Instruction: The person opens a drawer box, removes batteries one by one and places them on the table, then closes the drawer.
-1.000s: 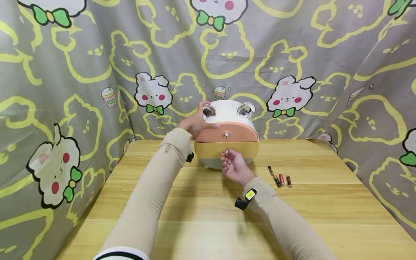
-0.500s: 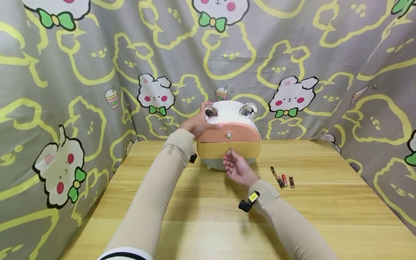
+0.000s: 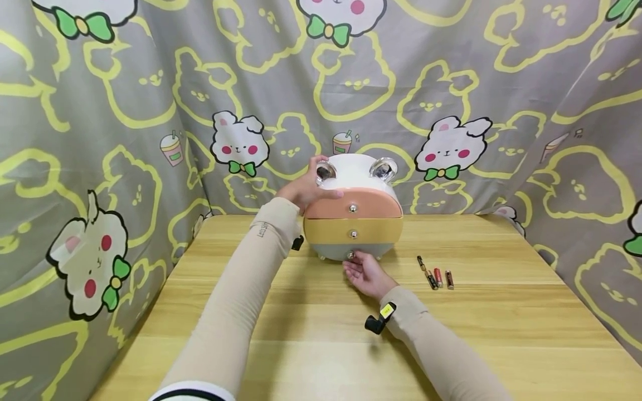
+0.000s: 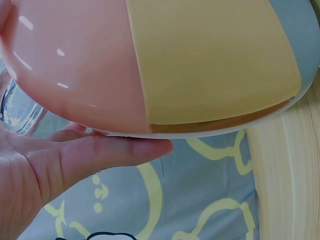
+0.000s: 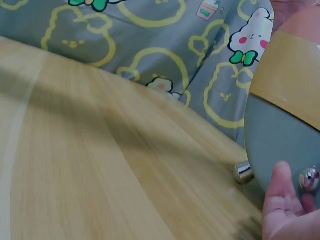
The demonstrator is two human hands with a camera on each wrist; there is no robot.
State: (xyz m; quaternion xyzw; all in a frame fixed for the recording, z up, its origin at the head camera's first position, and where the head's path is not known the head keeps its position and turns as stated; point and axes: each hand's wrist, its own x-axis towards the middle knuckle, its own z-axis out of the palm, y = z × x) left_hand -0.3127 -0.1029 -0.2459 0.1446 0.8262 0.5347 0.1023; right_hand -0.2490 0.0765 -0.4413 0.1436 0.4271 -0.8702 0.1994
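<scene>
A rounded drawer box point(image 3: 368, 231) with silver ears stands on the table, its drawer fronts pink, yellow and grey. Its drawers look closed in the head view; a narrow gap shows beside the yellow front point(image 4: 215, 60) in the left wrist view. My left hand point(image 3: 306, 186) grips the box's upper left corner beside one ear, one digit on the pink front point(image 3: 373, 203). In the left wrist view, a straight digit lies along its side. My right hand point(image 3: 368, 273) has its fingertips at the bottom silver knob point(image 5: 310, 179), on the grey front point(image 5: 275, 132).
Several small batteries point(image 3: 438, 277) lie on the wooden table point(image 3: 311, 345), right of my right hand. Grey patterned cloth point(image 3: 281, 72) hangs close behind the box and along both sides. The box stands on short metal feet point(image 5: 243, 172).
My right hand has moved down from the yellow drawer's knob to the grey drawer's knob. The left hand stays on the box. The batteries have not moved.
</scene>
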